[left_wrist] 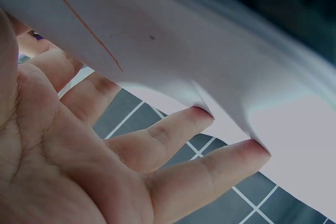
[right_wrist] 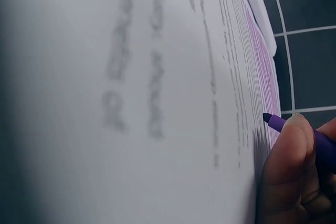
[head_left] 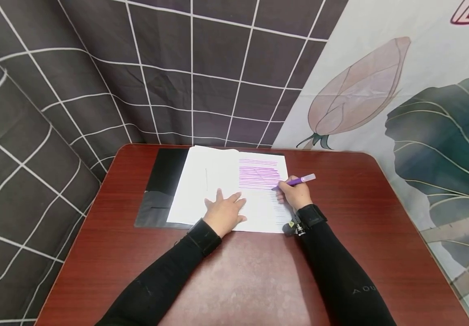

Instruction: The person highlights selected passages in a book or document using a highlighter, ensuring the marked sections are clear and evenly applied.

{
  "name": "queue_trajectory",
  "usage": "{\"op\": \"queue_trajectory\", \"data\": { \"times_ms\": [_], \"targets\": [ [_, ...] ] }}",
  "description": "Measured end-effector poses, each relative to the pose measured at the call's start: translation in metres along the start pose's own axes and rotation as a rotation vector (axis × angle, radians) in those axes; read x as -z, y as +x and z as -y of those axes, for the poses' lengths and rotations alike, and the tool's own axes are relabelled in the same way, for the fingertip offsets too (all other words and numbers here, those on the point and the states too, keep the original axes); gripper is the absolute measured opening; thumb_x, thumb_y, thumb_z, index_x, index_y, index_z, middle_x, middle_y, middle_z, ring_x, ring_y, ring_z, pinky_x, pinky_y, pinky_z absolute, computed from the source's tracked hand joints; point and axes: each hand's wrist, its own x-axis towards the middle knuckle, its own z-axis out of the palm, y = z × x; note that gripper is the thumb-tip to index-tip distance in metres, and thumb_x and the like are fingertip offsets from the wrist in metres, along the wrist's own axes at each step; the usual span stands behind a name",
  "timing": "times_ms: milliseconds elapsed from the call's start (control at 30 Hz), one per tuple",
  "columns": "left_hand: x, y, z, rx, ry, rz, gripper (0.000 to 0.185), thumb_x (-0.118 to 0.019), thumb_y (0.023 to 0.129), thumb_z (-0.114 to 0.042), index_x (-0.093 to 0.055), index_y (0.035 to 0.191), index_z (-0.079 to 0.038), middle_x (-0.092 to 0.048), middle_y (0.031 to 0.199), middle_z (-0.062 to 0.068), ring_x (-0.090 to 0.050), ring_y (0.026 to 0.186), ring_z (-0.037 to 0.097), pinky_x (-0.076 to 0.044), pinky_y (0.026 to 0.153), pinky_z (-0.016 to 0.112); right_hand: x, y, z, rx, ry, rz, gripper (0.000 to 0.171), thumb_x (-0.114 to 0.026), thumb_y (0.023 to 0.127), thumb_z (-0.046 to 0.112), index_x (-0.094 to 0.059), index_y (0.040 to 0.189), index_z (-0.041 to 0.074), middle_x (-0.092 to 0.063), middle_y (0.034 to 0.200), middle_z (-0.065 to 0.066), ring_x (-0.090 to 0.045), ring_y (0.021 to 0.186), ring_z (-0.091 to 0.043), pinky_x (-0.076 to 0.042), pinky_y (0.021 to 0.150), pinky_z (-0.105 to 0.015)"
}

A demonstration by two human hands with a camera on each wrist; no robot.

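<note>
A stack of white printed pages [head_left: 201, 190] lies on a dark red table [head_left: 360, 217]; the upper lines of the right page are streaked purple [head_left: 258, 174]. My left hand [head_left: 226, 213] rests flat on the paper with straight, spread fingers [left_wrist: 173, 129] pressing the sheet [left_wrist: 173, 40]. My right hand [head_left: 293, 194] grips a purple highlighter [head_left: 297, 181], its tip on the text just below the purple lines. In the right wrist view the highlighter's tip [right_wrist: 270, 120] touches the page [right_wrist: 105, 103] beside the purple streaks [right_wrist: 260, 45].
A black folder or mat [head_left: 165, 181] lies under the pages at the left. Behind the table hang a dark gridded cloth [head_left: 177, 72] and a flower-print cloth [head_left: 381, 90]. Bare table surface lies at the front and right.
</note>
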Motion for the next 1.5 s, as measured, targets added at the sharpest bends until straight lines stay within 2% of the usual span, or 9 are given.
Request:
{"op": "queue_trajectory", "data": {
  "times_ms": [333, 633, 933, 1100, 1267, 1400, 1500],
  "targets": [
    [0.005, -0.004, 0.001, 0.011, -0.023, -0.001, 0.066, -0.079, 0.105, -0.048, -0.062, 0.165, -0.025, -0.056, 0.176, 0.005, -0.04, 0.162, 0.068, -0.042, 0.11, 0.095, 0.004, 0.001, -0.001, -0.028, 0.058, 0.001, 0.022, -0.067, 0.11, 0.012, -0.055, 0.094, 0.004, -0.068, 0.074, -0.002, -0.066, 0.06, -0.009, -0.061, 0.06, -0.02],
    [0.012, -0.009, -0.003, 0.019, -0.016, -0.005, 0.066, -0.079, 0.105, -0.048, -0.063, 0.164, -0.025, -0.057, 0.175, 0.005, -0.041, 0.162, 0.066, -0.043, 0.11, 0.093, 0.011, 0.002, -0.002, -0.04, -0.013, -0.009, 0.018, -0.065, 0.112, 0.015, -0.058, 0.099, 0.004, -0.07, 0.078, -0.001, -0.066, 0.062, -0.008, -0.061, 0.061, -0.019],
    [0.007, -0.004, 0.001, 0.005, -0.015, -0.006, 0.066, -0.079, 0.105, -0.049, -0.062, 0.165, -0.026, -0.056, 0.176, 0.005, -0.041, 0.161, 0.068, -0.043, 0.108, 0.094, 0.016, 0.0, -0.001, -0.046, 0.076, 0.005, 0.019, -0.064, 0.112, 0.014, -0.055, 0.099, 0.003, -0.069, 0.076, -0.001, -0.065, 0.062, -0.008, -0.063, 0.062, -0.02],
    [0.012, -0.004, -0.003, 0.006, 0.018, -0.011, 0.066, -0.078, 0.105, -0.05, -0.063, 0.164, -0.025, -0.057, 0.176, 0.003, -0.043, 0.161, 0.066, -0.045, 0.109, 0.092, 0.018, 0.001, -0.001, -0.05, 0.093, -0.007, 0.019, -0.065, 0.111, 0.013, -0.053, 0.099, 0.003, -0.068, 0.075, -0.002, -0.064, 0.061, -0.01, -0.062, 0.062, -0.021],
    [0.007, -0.001, -0.001, -0.007, 0.034, -0.028, 0.066, -0.079, 0.104, -0.052, -0.064, 0.163, -0.026, -0.057, 0.175, 0.006, -0.045, 0.16, 0.066, -0.048, 0.107, 0.092, 0.02, 0.001, -0.003, -0.069, 0.103, -0.02, 0.019, -0.065, 0.111, 0.013, -0.053, 0.099, 0.004, -0.067, 0.074, -0.002, -0.064, 0.06, -0.01, -0.062, 0.062, -0.021],
    [-0.003, 0.001, 0.003, 0.009, 0.029, -0.025, 0.068, -0.08, 0.103, -0.055, -0.064, 0.163, -0.027, -0.057, 0.175, 0.005, -0.042, 0.162, 0.066, -0.045, 0.11, 0.092, 0.017, 0.002, -0.005, -0.09, 0.206, -0.02, 0.02, -0.062, 0.111, 0.011, -0.051, 0.095, 0.006, -0.066, 0.07, 0.0, -0.06, 0.057, -0.008, -0.058, 0.057, -0.019],
    [-0.004, 0.0, 0.001, 0.008, 0.045, -0.028, 0.068, -0.08, 0.103, -0.056, -0.064, 0.163, -0.028, -0.058, 0.174, 0.005, -0.044, 0.161, 0.065, -0.047, 0.11, 0.091, 0.007, 0.001, -0.001, -0.059, 0.291, -0.034, 0.023, -0.062, 0.109, 0.008, -0.049, 0.09, 0.008, -0.065, 0.067, 0.002, -0.058, 0.056, -0.006, -0.053, 0.053, -0.018]
  ]
}}
